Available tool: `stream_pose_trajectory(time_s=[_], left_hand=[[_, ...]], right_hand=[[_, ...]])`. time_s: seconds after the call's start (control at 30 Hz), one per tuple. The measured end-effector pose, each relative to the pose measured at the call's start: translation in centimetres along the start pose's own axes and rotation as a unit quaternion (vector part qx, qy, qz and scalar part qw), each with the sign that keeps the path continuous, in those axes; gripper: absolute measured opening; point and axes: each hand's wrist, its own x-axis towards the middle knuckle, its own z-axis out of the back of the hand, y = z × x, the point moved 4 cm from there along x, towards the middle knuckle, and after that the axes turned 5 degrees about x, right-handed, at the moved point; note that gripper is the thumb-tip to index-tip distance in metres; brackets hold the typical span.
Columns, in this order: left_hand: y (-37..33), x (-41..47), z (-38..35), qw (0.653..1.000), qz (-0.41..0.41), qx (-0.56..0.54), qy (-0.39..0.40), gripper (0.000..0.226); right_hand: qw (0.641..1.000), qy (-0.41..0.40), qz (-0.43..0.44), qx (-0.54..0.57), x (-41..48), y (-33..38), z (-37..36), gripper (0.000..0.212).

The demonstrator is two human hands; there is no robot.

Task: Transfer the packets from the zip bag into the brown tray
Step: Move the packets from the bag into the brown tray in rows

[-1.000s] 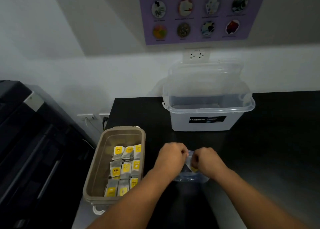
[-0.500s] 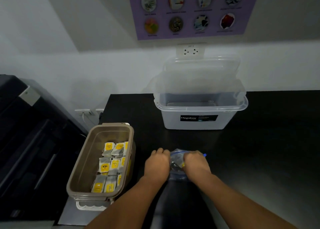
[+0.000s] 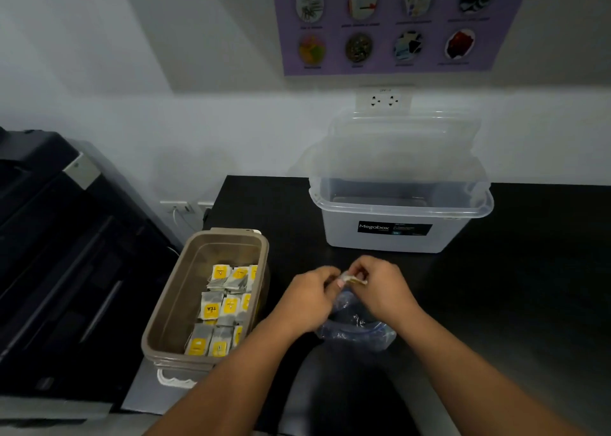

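A clear zip bag [image 3: 355, 328] with a blue seal lies crumpled on the black counter [image 3: 529, 287], under my wrists. Just above its mouth, my right hand [image 3: 380, 290] and my left hand [image 3: 309, 298] together pinch a small packet [image 3: 352, 278], its yellow and grey edge showing between the fingertips. The brown tray [image 3: 172, 306] stands at the counter's left edge, to the left of my left hand, and holds several grey and yellow tea packets [image 3: 224, 306] in rows.
A clear Megabox storage bin [image 3: 396, 217] with its lid tipped open stands behind my hands against the wall. A black printer [image 3: 56, 254] fills the left side. Wall sockets [image 3: 383, 100] and a purple poster [image 3: 390, 22] are above.
My hands have lifted from pressing on the bag and now hold a packet out above its mouth. The camera has shifted.
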Motion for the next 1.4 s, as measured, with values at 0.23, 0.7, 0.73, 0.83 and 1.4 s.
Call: stream_pose_trajectory(time_s=[0.23, 0.7, 0.73, 0.83, 1.4], left_hand=[[0.5, -1.3, 8.6, 0.984, -0.008, -0.165, -0.068, 0.029], [9.2, -5.8, 22.0, 0.97, 0.045, -0.168, -0.168, 0.018], [10.2, -5.9, 22.6, 0.971, 0.047, -0.15, -0.178, 0.016], [12.5, -5.9, 23.2, 0.979, 0.05, -0.085, -0.179, 0.016], [17.8, -5.6, 21.4, 0.988, 0.023, -0.069, -0.137, 0.03]], right_hand=[[0.987, -0.016, 0.078, 0.136, 0.2, 7.5, -0.8, 0.031], [0.97, 0.09, 0.048, 0.222, 2.6, 18.6, -9.9, 0.009], [0.978, 0.12, 0.046, 0.163, 2.9, 18.9, -11.0, 0.008], [0.973, 0.229, 0.011, 0.013, 3.6, 19.5, -14.4, 0.013], [0.941, 0.227, -0.052, -0.246, 5.7, 18.3, -23.8, 0.027]])
